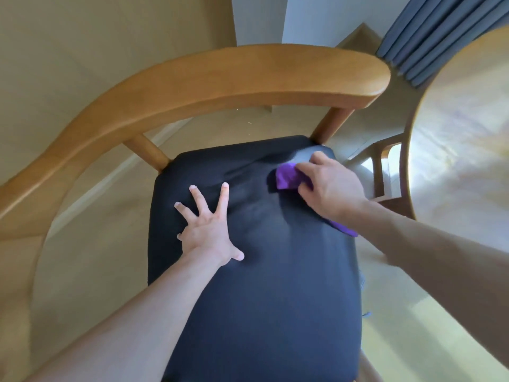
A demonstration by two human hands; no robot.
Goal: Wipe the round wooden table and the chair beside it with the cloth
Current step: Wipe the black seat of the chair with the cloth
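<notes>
A wooden chair with a curved back rail [220,75] and a dark navy padded seat [261,285] fills the view below me. My left hand [205,230] lies flat on the seat with its fingers spread wide. My right hand [327,186] grips a purple cloth [287,177] and holds it against the seat's far right corner. A tail of the cloth shows under my right wrist. The round wooden table [462,150] stands to the right of the chair, its glossy top catching the light.
Blue-grey curtains [440,37] hang at the upper right behind the table. A second wooden chair frame [382,172] shows under the table's edge. Pale floor surrounds the chair, and a beige wall with a white panel rises behind it.
</notes>
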